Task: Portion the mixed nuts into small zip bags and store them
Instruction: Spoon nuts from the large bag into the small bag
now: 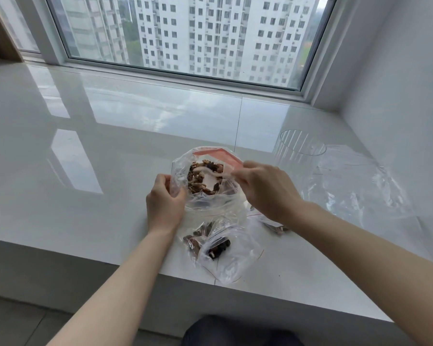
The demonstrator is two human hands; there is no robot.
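Note:
A clear zip bag (205, 203) with a red zip strip stands open on the white sill, with mixed nuts (203, 179) visible inside. My left hand (164, 203) grips the bag's left rim. My right hand (263, 188) pinches the right rim near the red strip and holds the mouth apart. Two small filled zip bags (218, 248) lie just in front, near the sill's front edge. Another small bag (273, 224) is partly hidden under my right forearm.
A clear plastic jar (300, 151) stands at the right, with crumpled clear plastic (360, 188) beside it. The glossy white sill (110, 146) runs left and back to the window. A wall closes off the right side. My dark-clothed knee (235, 333) is below the front edge.

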